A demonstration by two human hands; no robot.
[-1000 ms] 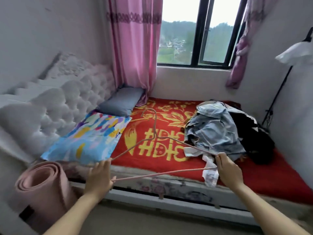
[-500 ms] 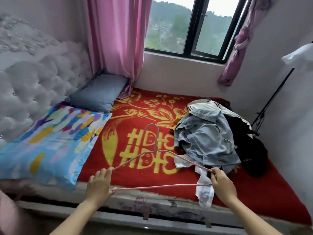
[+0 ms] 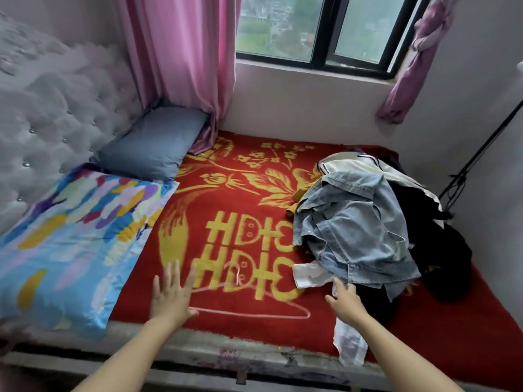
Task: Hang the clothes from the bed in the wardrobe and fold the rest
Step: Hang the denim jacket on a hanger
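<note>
A thin pink hanger (image 3: 254,312) lies flat on the red and gold blanket (image 3: 226,199) near the bed's front edge. My left hand (image 3: 171,295) hovers over the hanger's left end with fingers spread and straight, holding nothing. My right hand (image 3: 343,299) reaches to the edge of the clothes pile, its fingers at a white garment (image 3: 310,275) that sticks out from under a light blue denim jacket (image 3: 353,230). Dark clothes (image 3: 441,250) and a cream striped piece (image 3: 356,162) lie under and behind the denim.
A colourful patterned pillow (image 3: 70,239) and a grey-blue pillow (image 3: 155,140) lie at the left by the tufted headboard (image 3: 51,114). A pink curtain (image 3: 181,60) hangs beside the window. A black stand (image 3: 475,157) leans at the right wall.
Both hands held the hanger above the bed; it now lies on the blanket, released. My left hand has opened, my right hand has moved to the white garment. The view came closer.
</note>
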